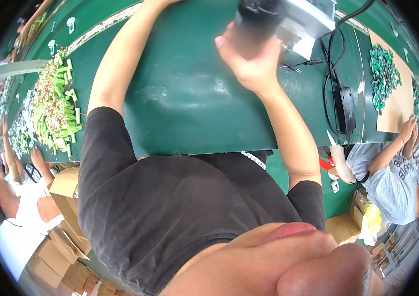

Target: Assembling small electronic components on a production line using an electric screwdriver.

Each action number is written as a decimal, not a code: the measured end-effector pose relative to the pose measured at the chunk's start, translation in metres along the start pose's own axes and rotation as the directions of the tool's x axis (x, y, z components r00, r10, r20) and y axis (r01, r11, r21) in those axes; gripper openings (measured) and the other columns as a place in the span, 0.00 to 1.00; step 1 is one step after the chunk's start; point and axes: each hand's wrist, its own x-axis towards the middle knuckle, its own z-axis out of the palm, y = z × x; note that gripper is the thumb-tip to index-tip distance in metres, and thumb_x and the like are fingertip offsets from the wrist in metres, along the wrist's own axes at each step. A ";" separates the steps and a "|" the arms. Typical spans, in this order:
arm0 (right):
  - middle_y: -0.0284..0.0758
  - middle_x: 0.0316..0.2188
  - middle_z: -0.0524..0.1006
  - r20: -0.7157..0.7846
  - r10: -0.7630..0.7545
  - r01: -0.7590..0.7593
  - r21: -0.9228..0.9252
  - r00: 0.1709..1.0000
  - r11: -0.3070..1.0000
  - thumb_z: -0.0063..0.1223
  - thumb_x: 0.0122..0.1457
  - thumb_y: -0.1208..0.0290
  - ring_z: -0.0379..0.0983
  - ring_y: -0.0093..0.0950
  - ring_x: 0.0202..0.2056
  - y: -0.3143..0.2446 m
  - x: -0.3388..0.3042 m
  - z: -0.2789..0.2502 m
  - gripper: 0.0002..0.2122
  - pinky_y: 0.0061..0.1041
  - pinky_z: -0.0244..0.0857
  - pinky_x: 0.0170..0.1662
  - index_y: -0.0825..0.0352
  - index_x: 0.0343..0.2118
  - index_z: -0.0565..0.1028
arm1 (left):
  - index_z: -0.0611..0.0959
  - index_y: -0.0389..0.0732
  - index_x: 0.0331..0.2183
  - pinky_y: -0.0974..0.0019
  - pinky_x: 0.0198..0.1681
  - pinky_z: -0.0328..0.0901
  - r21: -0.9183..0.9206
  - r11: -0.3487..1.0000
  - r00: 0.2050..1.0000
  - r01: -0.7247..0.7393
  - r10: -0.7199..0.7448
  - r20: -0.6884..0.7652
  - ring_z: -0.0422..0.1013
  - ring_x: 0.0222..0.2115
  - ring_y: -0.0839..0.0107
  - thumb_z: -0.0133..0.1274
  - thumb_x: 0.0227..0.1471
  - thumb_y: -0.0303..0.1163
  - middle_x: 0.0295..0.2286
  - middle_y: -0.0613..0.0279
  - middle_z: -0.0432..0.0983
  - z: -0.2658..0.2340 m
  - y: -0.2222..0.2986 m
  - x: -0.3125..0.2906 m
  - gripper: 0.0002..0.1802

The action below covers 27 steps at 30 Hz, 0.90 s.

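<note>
My right hand (254,61) is at the far side of the green table (185,98), its fingers curved round a dark, round-ended black object (259,15). Motion blur hides what kind of object it is. Right beside it stands a silver metal box-shaped device (313,19), which the black object overlaps in view. My left forearm (125,54) reaches across the table to the top edge. Only a sliver of that hand shows there, and its fingers are cut off.
A black power adapter (344,108) with cables lies right of the device. Green cylindrical cells with wires (56,106) are heaped at the left. Small green boards (384,74) lie on cardboard (392,108) at the right. Co-workers sit on both sides, near cardboard boxes (342,228).
</note>
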 end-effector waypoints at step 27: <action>0.36 0.21 0.72 -0.181 -0.477 0.493 0.053 0.860 0.868 0.49 0.59 0.82 0.68 0.29 0.20 -0.051 0.050 -0.093 0.07 0.35 0.70 0.27 0.67 0.39 0.74 | 0.85 0.42 0.32 0.54 0.56 0.68 -0.240 0.960 0.963 -0.148 0.195 0.186 0.68 0.57 0.53 0.67 0.48 0.33 0.53 0.57 0.72 -0.041 0.147 -0.078 0.09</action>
